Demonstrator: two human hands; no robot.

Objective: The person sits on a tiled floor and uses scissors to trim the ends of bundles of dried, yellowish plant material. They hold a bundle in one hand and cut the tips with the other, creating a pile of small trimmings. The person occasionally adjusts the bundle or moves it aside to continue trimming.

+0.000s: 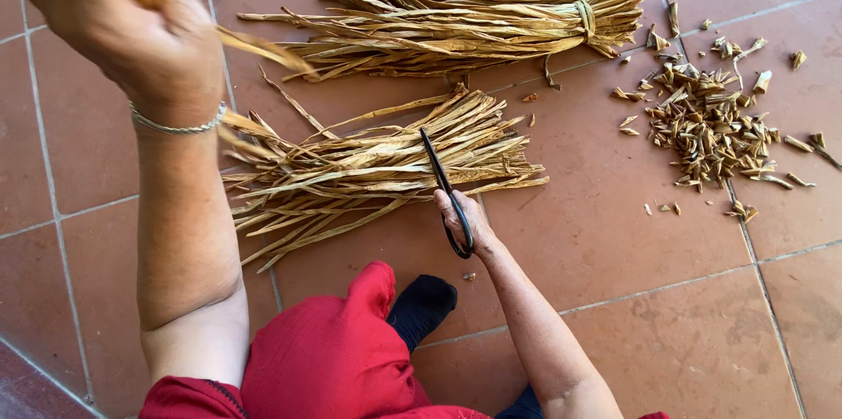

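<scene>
Black scissors (pixel 445 187) are gripped, blades shut, by the right hand (pixel 462 219) against the loose bundle of dried leaves (pixel 368 165), while a dried strip (pixel 254 46) is pinched by the raised left hand (pixel 123 20) above that bundle.

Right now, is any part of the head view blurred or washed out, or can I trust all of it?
Head view: the left hand near the lens is motion-blurred, as are the strips it holds; the right hand, the scissors, the loose bundle and the cut scraps are sharp. Light is even and soft on the tiled floor, no glare.
</scene>
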